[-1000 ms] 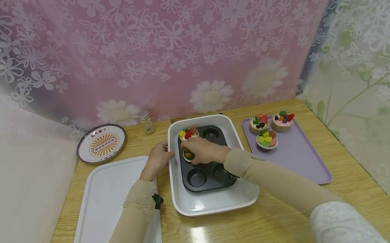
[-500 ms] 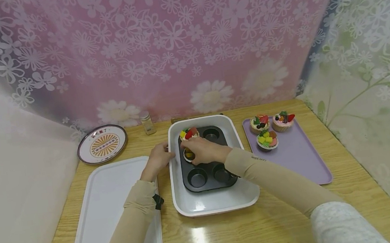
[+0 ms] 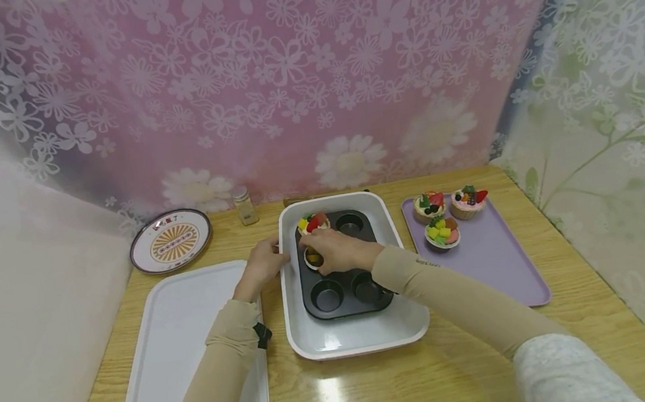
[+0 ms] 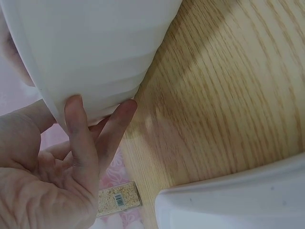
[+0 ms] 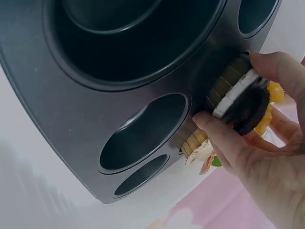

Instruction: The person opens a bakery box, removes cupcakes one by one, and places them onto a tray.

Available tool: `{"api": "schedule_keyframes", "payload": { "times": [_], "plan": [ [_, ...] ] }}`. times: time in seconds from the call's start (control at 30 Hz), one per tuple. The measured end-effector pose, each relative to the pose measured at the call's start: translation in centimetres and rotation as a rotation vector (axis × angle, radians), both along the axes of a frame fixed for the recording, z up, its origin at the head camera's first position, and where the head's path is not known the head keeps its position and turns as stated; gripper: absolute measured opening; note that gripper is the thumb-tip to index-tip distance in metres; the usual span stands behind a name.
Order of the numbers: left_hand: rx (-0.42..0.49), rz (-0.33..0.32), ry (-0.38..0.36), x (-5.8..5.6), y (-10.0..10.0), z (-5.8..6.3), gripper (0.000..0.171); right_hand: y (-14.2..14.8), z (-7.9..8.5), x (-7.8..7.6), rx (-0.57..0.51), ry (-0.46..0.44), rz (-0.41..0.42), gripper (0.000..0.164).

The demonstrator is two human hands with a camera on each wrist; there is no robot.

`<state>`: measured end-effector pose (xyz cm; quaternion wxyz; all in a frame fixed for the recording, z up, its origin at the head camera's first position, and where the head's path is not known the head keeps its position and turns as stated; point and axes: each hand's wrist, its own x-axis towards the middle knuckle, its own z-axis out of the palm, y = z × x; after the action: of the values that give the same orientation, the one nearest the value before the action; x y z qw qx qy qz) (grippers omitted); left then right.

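A dark six-cup muffin tin point(image 3: 346, 307) sits inside a deep white rectangular basin point(image 3: 362, 342). My right hand point(image 3: 336, 249) pinches a toy cupcake point(image 5: 233, 98) between thumb and fingers at the tin's middle left cup. This cupcake has a brown ribbed case, a white band and a dark top with yellow-orange pieces; in the head view the hand covers part of it. A fruit-topped cupcake point(image 3: 313, 222) sits in the back left cup. On the basin's left side, my left hand point(image 3: 262, 266) grips the rim, its fingers against the outer wall point(image 4: 105, 52).
On the right, a purple tray point(image 3: 497, 267) bears three more toy cupcakes point(image 3: 442, 234) at its back left. A white tray point(image 3: 178, 350) lies left of the basin. Behind it are a patterned plate point(image 3: 170, 240) and a small jar point(image 3: 245, 207). Floral curtains surround the table.
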<state>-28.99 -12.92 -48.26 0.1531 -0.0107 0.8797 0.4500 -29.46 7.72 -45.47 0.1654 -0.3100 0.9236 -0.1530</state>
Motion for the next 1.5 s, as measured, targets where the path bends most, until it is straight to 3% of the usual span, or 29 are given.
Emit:
{"api": "schedule_keyframes", "payload": {
  "times": [0.27,0.57,0.9,1.2,1.37,1.5],
  "plan": [
    [0.02,-0.005,0.01,0.1,0.2,-0.1,0.056,0.7,0.3,-0.4,-0.042,-0.025,-0.032,0.061],
    [0.033,-0.009,0.025,0.1,0.1,-0.1,0.056,1.8,1.9,0.0,-0.101,0.018,-0.049,0.073],
    [0.021,-0.004,0.033,0.1,0.1,-0.1,0.057,3.9,3.9,0.3,-0.211,0.012,-0.107,0.069],
    [0.03,0.003,0.02,0.3,0.0,-0.2,0.056,5.9,4.8,0.2,-0.331,0.004,-0.09,0.064],
    [0.036,0.003,0.017,0.3,0.0,-0.3,0.056,7.0,5.1,0.3,-0.335,0.076,-0.103,0.067],
    [0.034,0.003,0.012,0.3,0.1,-0.3,0.056,8.1,5.3,0.6,-0.368,0.065,-0.14,0.071]
  ]
}}
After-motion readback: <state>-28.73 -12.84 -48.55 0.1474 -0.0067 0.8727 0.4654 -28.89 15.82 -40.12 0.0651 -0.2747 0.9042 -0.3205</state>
